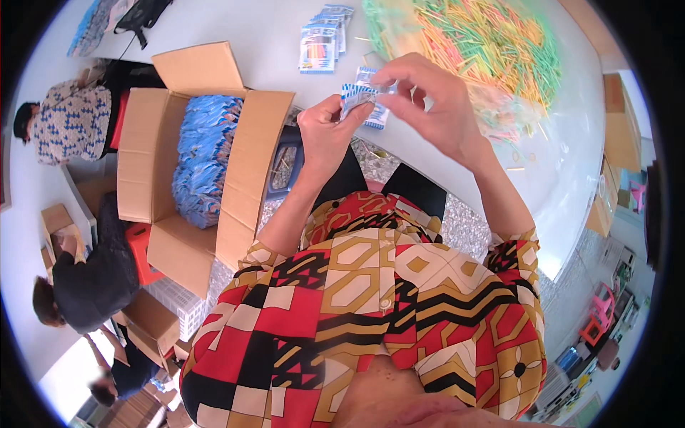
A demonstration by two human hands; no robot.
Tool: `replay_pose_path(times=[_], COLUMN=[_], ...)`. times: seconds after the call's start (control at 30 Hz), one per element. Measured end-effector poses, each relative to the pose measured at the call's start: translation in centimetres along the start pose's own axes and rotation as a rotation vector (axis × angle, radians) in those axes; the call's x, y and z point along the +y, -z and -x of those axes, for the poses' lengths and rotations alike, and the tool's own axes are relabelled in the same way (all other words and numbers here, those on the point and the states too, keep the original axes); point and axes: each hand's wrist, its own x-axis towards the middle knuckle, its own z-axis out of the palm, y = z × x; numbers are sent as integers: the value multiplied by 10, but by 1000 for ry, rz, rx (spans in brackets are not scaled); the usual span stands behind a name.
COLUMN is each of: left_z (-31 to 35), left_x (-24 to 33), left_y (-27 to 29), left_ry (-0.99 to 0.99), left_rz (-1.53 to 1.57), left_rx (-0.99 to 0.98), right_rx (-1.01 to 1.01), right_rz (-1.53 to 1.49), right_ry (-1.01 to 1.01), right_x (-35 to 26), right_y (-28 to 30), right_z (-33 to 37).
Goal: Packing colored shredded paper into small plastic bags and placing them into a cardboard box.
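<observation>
My left hand [330, 135] is closed on a small blue-and-white striped packet [357, 98], held up over the table edge between thumb and fingers. At the packet's right end, the thumb and forefinger of my right hand [432, 100] close around a small see-through piece, whose kind I cannot make out; the other fingers are curled apart. Partly hidden behind both hands, another blue-and-white packet [376, 120] lies on the table. Beyond them is an overlapping stack of similar packets [317, 51]. Thin yellow, green, orange and pink sticks [492, 50] lie heaped on clear plastic at the far right.
The white table [271, 36] spans the far side. At my left stands an open cardboard box [239, 182] filled with blue packets [207, 160], its flaps spread. A dark blue stool [285, 165] is beside it. Several people [93, 267] work farther left among cartons [151, 324].
</observation>
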Motion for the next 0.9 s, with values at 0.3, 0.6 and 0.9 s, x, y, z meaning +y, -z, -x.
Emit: replay_pose_path(times=[0.3,0.6,0.9], left_z=[-4,2,3], left_x=[14,16,12], left_y=[-26,-38,-50], left_ry=[-302,-457,-419], left_rz=[-321,-439,-356], left_rx=[54,2,-117], right_rx=[154,196,118], right_rz=[452,350,306], right_ry=[122,10,-45], right_x=[3,6,12], right_y=[-7,-7,4], right_z=[29,54,62])
